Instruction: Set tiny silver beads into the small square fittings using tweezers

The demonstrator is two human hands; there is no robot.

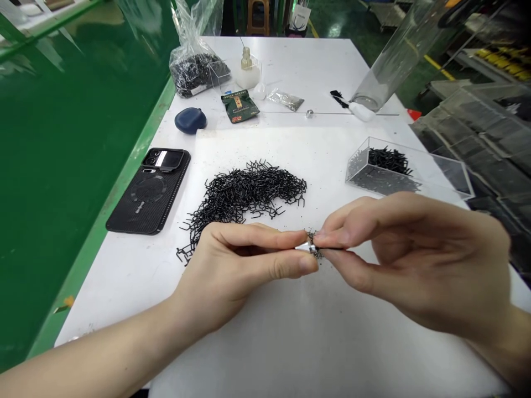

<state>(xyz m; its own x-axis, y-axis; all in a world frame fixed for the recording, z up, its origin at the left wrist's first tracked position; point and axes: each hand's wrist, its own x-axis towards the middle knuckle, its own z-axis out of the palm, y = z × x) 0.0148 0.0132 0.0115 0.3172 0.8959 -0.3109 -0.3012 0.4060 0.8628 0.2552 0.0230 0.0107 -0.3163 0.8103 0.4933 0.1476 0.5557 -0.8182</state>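
Note:
Between thumb and index finger, my left hand (pixel 244 265) pinches a small shiny metal piece (pixel 305 247) over the white table. My right hand (pixel 415 254) is closed in a pinch on a thin black piece (pixel 332 249) that meets the metal piece's right end. Whether the two are joined I cannot tell; fingertips cover most of both. Beyond my left hand lies a curved heap of bent black wire-like pieces (pixel 249 190). Tiny dark specks (pixel 313 236) are scattered on the table behind the fingertips.
A black phone (pixel 145 193) lies left, a dark blue case (pixel 191 120) behind it. At right stands a clear box (pixel 360 174) holding black pieces. Further back are a plastic bag (pixel 194 72), a green packet (pixel 239 106), a small bottle (pixel 246 59) and a clear tube (pixel 390 66).

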